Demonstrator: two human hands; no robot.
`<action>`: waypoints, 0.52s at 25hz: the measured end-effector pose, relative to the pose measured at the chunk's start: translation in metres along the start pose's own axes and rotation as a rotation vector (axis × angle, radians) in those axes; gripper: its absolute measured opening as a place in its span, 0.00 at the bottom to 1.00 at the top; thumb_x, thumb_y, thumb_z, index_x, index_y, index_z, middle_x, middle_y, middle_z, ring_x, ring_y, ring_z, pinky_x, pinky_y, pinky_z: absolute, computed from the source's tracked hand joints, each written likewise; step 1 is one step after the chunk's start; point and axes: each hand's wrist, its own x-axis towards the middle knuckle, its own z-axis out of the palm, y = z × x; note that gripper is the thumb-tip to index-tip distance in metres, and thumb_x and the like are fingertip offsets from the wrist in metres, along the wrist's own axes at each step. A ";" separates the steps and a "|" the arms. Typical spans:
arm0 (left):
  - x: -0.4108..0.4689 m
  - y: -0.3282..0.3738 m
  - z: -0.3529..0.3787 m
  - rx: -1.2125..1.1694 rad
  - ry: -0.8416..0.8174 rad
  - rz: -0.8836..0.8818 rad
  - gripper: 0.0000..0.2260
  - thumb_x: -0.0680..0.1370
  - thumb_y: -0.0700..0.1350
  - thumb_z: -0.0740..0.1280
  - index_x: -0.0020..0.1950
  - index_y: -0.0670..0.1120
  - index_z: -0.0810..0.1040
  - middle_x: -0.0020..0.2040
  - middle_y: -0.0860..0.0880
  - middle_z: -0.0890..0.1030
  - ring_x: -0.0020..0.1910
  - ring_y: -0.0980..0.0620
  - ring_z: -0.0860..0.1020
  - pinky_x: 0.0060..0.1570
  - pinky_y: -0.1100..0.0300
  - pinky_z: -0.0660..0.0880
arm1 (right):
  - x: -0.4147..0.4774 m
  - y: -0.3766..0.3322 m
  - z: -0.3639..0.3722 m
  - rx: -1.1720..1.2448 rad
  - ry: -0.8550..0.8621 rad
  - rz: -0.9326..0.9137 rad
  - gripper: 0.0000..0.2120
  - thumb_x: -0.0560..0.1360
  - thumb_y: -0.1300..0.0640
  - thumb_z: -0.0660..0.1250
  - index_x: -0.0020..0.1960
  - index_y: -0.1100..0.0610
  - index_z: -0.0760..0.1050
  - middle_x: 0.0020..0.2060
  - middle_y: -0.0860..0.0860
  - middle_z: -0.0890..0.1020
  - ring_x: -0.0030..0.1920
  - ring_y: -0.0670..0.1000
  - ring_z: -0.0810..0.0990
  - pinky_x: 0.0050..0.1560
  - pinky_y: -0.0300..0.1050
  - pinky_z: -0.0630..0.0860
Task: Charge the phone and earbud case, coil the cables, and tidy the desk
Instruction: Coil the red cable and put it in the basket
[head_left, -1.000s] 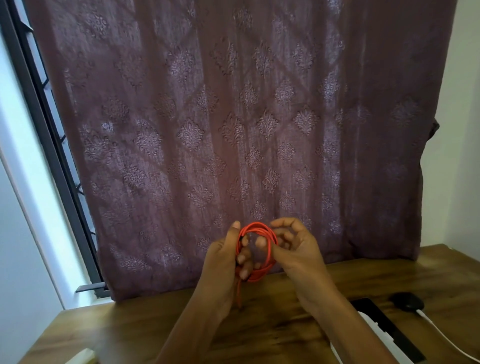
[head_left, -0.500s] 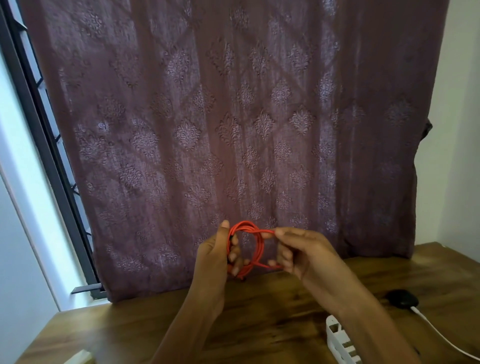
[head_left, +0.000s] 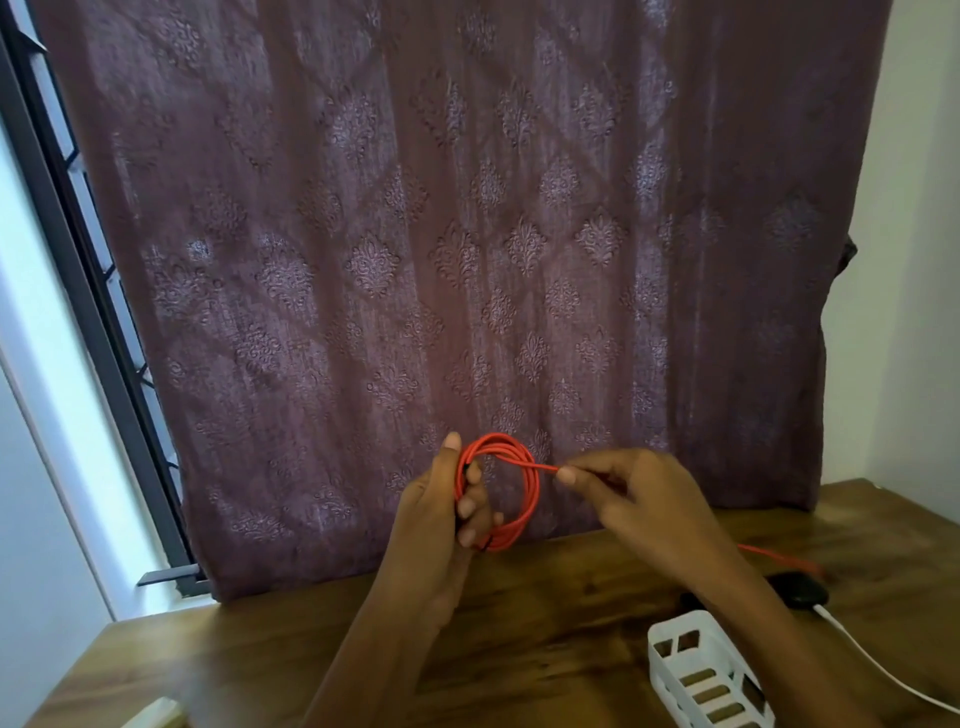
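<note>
Maroon curtain behind red cable coil clasped by left hand, strand pinched by right hand.

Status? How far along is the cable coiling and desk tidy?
Done: most of the red cable sits in loops gripped by the left hand. In hand: the right hand pinches the free strand beside the coil. Left: a red tail lies on the desk near the black plug, white cable and white basket. No phone or earbud case in view.
</note>
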 end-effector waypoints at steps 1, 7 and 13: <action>0.001 -0.001 0.001 -0.080 -0.010 -0.022 0.18 0.79 0.52 0.55 0.32 0.45 0.69 0.19 0.54 0.62 0.15 0.59 0.58 0.32 0.62 0.70 | 0.000 0.002 0.005 0.222 -0.041 0.055 0.08 0.76 0.53 0.64 0.42 0.49 0.82 0.34 0.47 0.84 0.38 0.46 0.81 0.44 0.45 0.76; -0.002 -0.016 0.008 -0.359 -0.020 -0.106 0.17 0.79 0.52 0.55 0.34 0.45 0.69 0.20 0.53 0.66 0.17 0.59 0.64 0.31 0.65 0.75 | -0.002 -0.003 0.023 1.162 -0.216 0.490 0.11 0.78 0.63 0.56 0.49 0.63 0.77 0.35 0.50 0.85 0.19 0.42 0.68 0.17 0.31 0.58; 0.006 -0.030 -0.008 -0.007 -0.024 -0.146 0.24 0.79 0.50 0.55 0.31 0.43 0.83 0.31 0.48 0.83 0.31 0.56 0.81 0.39 0.58 0.76 | 0.002 -0.002 0.016 1.070 -0.144 0.470 0.10 0.78 0.66 0.57 0.47 0.64 0.77 0.32 0.53 0.81 0.20 0.41 0.69 0.18 0.31 0.60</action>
